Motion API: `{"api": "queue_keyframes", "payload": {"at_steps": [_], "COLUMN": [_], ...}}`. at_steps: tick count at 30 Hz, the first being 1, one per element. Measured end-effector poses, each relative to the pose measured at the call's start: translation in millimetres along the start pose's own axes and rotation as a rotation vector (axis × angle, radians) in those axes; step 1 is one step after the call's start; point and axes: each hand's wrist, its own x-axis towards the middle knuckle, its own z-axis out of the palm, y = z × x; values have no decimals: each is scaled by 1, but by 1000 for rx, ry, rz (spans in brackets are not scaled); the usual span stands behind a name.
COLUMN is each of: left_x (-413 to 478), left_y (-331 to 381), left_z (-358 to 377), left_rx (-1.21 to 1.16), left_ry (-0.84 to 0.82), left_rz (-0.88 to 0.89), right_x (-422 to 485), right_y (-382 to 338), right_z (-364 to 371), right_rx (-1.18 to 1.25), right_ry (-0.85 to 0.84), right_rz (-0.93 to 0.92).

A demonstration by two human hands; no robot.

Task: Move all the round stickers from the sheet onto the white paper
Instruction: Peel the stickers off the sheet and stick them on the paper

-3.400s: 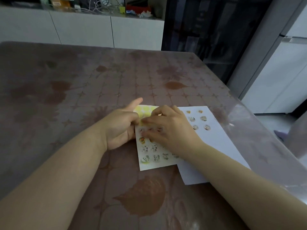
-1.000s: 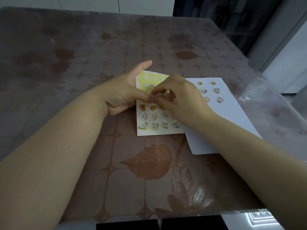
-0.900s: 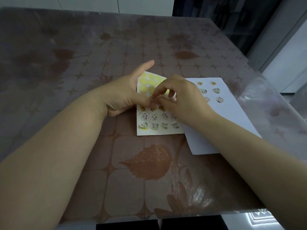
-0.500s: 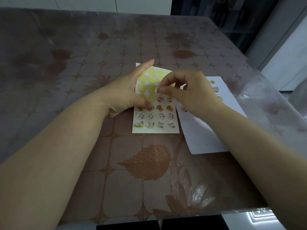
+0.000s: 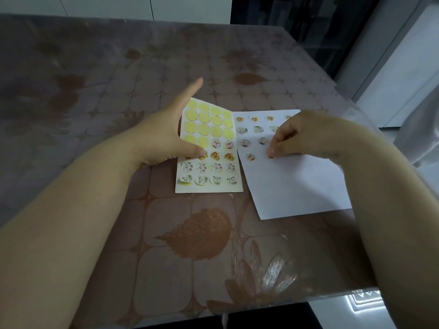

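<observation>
Half-emptied sticker sheet [image 5: 209, 148] lies flat beside white paper [image 5: 294, 181] bearing round stickers [image 5: 257, 129]

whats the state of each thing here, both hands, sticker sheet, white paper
left hand: flat, fingertips pinning the sticker sheet's left edge
right hand: fingertips pressed down on the white paper; whether a sticker is under them is hidden
sticker sheet: flat on the table, upper rows peeled to bare yellow circles, lower rows still full
white paper: flat, stickers in rows on its upper part, lower part bare

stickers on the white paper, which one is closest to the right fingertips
The lowest sticker, alone in the bottom row of the white paper, just left of the right hand.
</observation>
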Motion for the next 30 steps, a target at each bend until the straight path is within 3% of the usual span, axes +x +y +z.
{"api": "queue_keyframes", "payload": {"at_steps": [16, 30], "left_x": [1, -1], "left_y": [0, 4], "left_z": [1, 1], "left_rx": [-13, -408], "left_ry": [1, -38], "left_rz": [3, 49], "right_x": [5, 5], "right_y": [0, 2], "right_z": [3, 2], "right_rx": [3, -61], "right_ry": [61, 94], "right_rz": [49, 45]}}
